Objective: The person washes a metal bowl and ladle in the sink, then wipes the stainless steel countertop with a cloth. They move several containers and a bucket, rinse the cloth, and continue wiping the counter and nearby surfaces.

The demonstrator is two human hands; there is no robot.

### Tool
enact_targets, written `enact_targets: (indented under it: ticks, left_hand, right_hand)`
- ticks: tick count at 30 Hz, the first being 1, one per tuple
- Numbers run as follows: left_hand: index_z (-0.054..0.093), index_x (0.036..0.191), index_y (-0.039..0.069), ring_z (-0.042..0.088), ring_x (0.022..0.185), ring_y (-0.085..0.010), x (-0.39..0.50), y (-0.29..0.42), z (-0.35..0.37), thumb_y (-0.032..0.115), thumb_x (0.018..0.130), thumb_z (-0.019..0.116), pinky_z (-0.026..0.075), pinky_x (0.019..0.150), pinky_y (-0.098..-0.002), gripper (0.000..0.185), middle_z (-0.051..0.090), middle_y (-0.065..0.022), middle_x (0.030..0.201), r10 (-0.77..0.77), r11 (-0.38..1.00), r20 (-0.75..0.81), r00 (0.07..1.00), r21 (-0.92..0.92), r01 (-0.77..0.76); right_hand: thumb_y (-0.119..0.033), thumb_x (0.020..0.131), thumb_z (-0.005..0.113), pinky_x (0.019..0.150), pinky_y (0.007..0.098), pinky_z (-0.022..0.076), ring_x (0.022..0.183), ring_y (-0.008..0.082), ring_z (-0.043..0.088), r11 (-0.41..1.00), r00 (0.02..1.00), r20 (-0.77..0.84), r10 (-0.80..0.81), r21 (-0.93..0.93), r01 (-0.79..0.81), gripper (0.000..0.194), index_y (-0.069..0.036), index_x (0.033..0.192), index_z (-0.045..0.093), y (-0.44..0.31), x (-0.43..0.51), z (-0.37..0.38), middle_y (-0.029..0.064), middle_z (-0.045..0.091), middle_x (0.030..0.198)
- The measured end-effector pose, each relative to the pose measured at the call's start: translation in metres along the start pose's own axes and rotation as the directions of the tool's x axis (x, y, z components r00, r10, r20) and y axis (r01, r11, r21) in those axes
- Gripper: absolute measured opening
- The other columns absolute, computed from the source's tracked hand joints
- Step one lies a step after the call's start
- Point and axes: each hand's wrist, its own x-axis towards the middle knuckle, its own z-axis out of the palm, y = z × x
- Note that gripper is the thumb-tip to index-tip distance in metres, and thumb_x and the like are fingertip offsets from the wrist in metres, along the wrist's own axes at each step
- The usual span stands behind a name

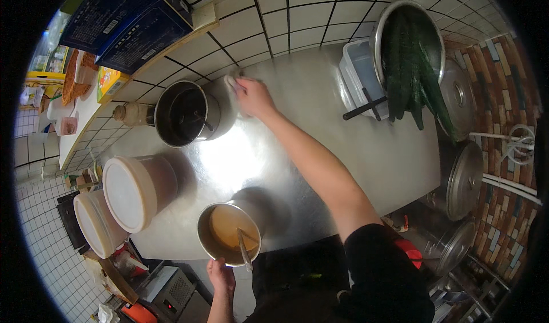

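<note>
My right hand (254,96) reaches to the back of the stainless steel table (300,211), closed around a pale, blurred cloth (233,82) near the tiled wall. At the front edge, my left hand (221,275) grips the rim of a steel pot (205,241) that holds a light brown liquid (227,226). A metal spoon or ladle (244,250) leans in this pot with its handle over the rim. Left of my right hand stands a second steel pot (161,125), with dark contents and a utensil inside.
Lidded plastic buckets (124,194) stand at the left. At the back right, a steel bowl of cucumbers (403,65) rests by a clear plastic container (358,74), with a dark-handled tool (364,108) on it. Blue boxes (141,31) sit on a shelf above. Large lidded pots (465,181) stand at the right.
</note>
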Motion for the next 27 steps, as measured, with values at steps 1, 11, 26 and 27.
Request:
enact_targets:
  ticks: [1,11,26,27]
  left_hand:
    - [0.061,0.1,-0.002,0.06,0.093,-0.0186,0.001,0.0,0.0,0.003,0.081,0.056,0.046,0.089,-0.0333,0.019,0.065,-0.0082,0.1,0.008,1.0,-0.012,1.0,0.006,-0.008]
    - [0.063,0.089,0.0,0.061,0.086,-0.0164,0.008,-0.001,0.002,0.0,0.081,0.055,0.047,0.083,-0.0312,0.012,0.067,-0.0069,0.093,-0.012,0.999,0.007,1.0,-0.044,0.012]
    - [0.063,0.095,0.003,0.056,0.085,-0.0136,0.06,0.044,0.098,0.013,0.087,0.059,0.047,0.079,-0.0327,0.013,0.062,-0.0018,0.091,-0.029,0.992,0.169,0.985,0.128,0.007]
    - [0.062,0.093,0.003,0.056,0.083,-0.0145,0.07,0.042,0.114,0.011,0.086,0.058,0.047,0.078,-0.0333,0.012,0.061,-0.0028,0.089,-0.04,0.993,0.143,0.989,0.112,0.024]
  right_hand:
    - [-0.007,0.084,0.052,0.08,0.0398,0.0516,0.088,0.0332,0.065,0.994,0.997,0.074,-0.02,0.11,0.012,0.024,-0.003,0.104,0.065,-0.002,-0.016,-0.011,0.0205,0.064,0.102]
    - [-0.015,0.087,0.051,0.108,0.0475,0.0299,0.129,0.0394,0.04,0.442,0.848,-0.279,-0.45,-0.895,-0.06,0.045,0.004,0.128,0.052,0.07,-0.007,-0.105,0.026,0.046,0.136]
    - [-0.01,0.083,0.053,0.104,0.0435,0.0382,0.122,0.0311,0.049,0.692,0.798,0.582,-0.158,-0.511,0.51,0.037,-0.004,0.118,0.06,0.034,-0.318,-0.114,0.0129,0.055,0.129]
    - [-0.01,0.083,0.053,0.106,0.0443,0.0364,0.125,0.0311,0.047,0.618,0.85,0.502,-0.16,-0.62,0.483,0.039,-0.005,0.121,0.059,0.042,-0.323,-0.13,0.0123,0.053,0.133]
